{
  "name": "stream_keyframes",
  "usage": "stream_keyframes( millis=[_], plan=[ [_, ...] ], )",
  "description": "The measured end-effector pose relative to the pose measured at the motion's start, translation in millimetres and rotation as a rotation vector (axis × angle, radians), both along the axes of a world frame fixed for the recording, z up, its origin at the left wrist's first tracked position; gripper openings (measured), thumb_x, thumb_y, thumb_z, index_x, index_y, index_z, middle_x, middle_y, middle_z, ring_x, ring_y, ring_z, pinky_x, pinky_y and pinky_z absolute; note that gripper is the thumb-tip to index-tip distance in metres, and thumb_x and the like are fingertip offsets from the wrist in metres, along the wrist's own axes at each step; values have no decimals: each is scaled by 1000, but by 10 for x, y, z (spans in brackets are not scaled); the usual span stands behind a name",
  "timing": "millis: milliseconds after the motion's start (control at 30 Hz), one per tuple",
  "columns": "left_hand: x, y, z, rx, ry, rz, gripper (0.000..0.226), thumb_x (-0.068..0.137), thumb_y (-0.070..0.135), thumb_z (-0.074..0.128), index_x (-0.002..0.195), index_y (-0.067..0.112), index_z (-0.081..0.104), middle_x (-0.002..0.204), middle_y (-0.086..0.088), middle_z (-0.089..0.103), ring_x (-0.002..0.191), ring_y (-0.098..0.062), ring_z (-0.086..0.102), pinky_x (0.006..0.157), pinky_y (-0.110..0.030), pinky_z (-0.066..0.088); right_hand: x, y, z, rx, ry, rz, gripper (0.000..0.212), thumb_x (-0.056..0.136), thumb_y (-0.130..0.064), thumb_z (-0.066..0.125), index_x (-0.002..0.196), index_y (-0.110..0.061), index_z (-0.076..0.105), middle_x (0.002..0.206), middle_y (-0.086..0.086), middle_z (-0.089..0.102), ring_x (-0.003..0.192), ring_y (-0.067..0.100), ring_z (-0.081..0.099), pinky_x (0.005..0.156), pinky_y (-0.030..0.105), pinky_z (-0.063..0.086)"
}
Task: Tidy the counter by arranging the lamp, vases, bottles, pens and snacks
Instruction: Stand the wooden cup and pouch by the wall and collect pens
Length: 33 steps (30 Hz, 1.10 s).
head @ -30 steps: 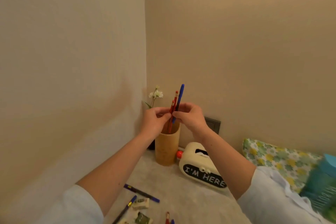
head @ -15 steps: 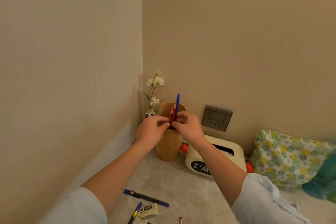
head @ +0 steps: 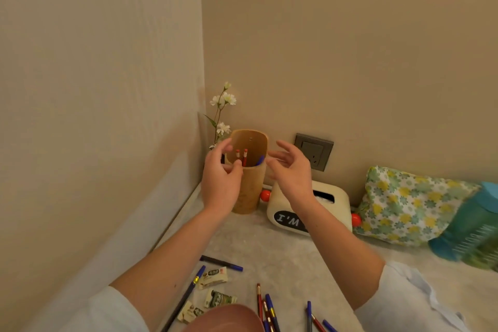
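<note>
A wooden pen holder [head: 249, 191] stands in the back corner of the counter. Inside it stand two red pencils [head: 241, 157] and a blue pen [head: 260, 160]. My left hand [head: 219, 178] hovers at the holder's left rim, fingers loosely curled, holding nothing. My right hand [head: 292, 170] is open just right of the holder, fingers spread. More pens [head: 222, 263] and pencils [head: 265, 307] lie loose on the counter near me, beside small snack packets [head: 213, 277]. A stem of white flowers [head: 222, 110] rises behind the holder; its vase is hidden.
A cream tissue box [head: 331, 205] with red knobs sits right of the holder, below a wall socket [head: 314, 151]. A floral pouch [head: 404, 207] and a teal bottle [head: 469, 226] lie at the right. A pink rim [head: 229, 317] shows at the bottom edge. Walls close the corner.
Both hands lowered the red pencils and blue pen into the holder and let go. The hands have opened and drawn slightly apart. The view has tilted down.
</note>
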<state>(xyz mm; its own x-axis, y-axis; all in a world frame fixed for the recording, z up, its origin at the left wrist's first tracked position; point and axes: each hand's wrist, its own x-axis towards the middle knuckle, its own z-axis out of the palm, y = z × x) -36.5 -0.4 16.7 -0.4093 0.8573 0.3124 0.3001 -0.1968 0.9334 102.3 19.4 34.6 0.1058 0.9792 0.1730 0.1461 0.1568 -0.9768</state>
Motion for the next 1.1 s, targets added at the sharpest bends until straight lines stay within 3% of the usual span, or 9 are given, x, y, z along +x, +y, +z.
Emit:
stream_keyframes(
  millis=[167, 333, 533, 633, 767, 833, 933, 1100],
  plan=[
    [381, -434, -107, 4, -40, -19, 44, 89, 16, 61, 124, 40, 50, 116, 15, 56, 73, -10, 60, 68, -26, 55, 374, -506, -174, -54, -46, 14, 35, 89, -9, 65, 122, -20, 60, 98, -1, 68, 91, 11, 66, 72, 33, 61],
    [857, -1002, -319, -132, -1, -80, 36, 88, 21, 62, 117, 41, 52, 116, 17, 55, 79, -6, 61, 71, -21, 52, 794, -1022, -491, -173, -105, 79, 23, 86, -10, 67, 104, -24, 64, 93, -1, 69, 89, 13, 66, 81, 37, 59],
    [1295, -1615, -734, -346, 62, -149, 37, 86, 22, 65, 115, 41, 52, 106, 15, 59, 78, -12, 63, 74, -31, 56, 1227, -1517, -831, -271, -248, 248, 25, 82, -12, 70, 106, -18, 68, 93, 1, 72, 86, 11, 67, 76, 28, 56],
    [1457, -1914, -887, -388, 101, -141, 36, 88, 19, 64, 116, 37, 54, 99, 14, 61, 73, -7, 60, 71, -25, 54, 1422, -1717, -999, -293, -310, 288, 24, 80, -16, 71, 103, -23, 68, 91, -2, 71, 84, 10, 67, 76, 28, 57],
    [1634, -2232, -1052, -426, 296, -88, 38, 88, 22, 61, 122, 37, 54, 97, 19, 61, 77, -1, 60, 68, -20, 50, 1676, -1902, -1165, -284, -409, 307, 21, 79, -18, 71, 98, -27, 68, 89, -5, 71, 83, 7, 65, 80, 26, 54],
    [1685, -2314, -1113, -445, 413, -53, 41, 88, 24, 60, 126, 38, 51, 105, 20, 60, 86, 0, 59, 75, -24, 52, 1772, -1960, -1209, -284, -469, 311, 21, 80, -19, 69, 99, -28, 68, 90, -5, 70, 84, 6, 64, 76, 22, 51],
    [1761, -2388, -1183, -457, 609, -3, 45, 89, 25, 57, 131, 36, 46, 123, 13, 56, 107, -9, 57, 85, -35, 53, 1901, -2050, -1254, -298, -573, 313, 26, 81, -19, 66, 106, -26, 67, 95, -6, 67, 85, 7, 62, 73, 22, 50],
    [1892, -2446, -1249, -496, 916, 60, 51, 91, 20, 54, 139, 28, 39, 129, 5, 51, 116, -17, 50, 83, -31, 50, 2028, -2140, -1307, -294, -799, 307, 32, 81, -22, 63, 113, -26, 64, 108, -5, 62, 89, 13, 62, 69, 26, 49]
  ],
)
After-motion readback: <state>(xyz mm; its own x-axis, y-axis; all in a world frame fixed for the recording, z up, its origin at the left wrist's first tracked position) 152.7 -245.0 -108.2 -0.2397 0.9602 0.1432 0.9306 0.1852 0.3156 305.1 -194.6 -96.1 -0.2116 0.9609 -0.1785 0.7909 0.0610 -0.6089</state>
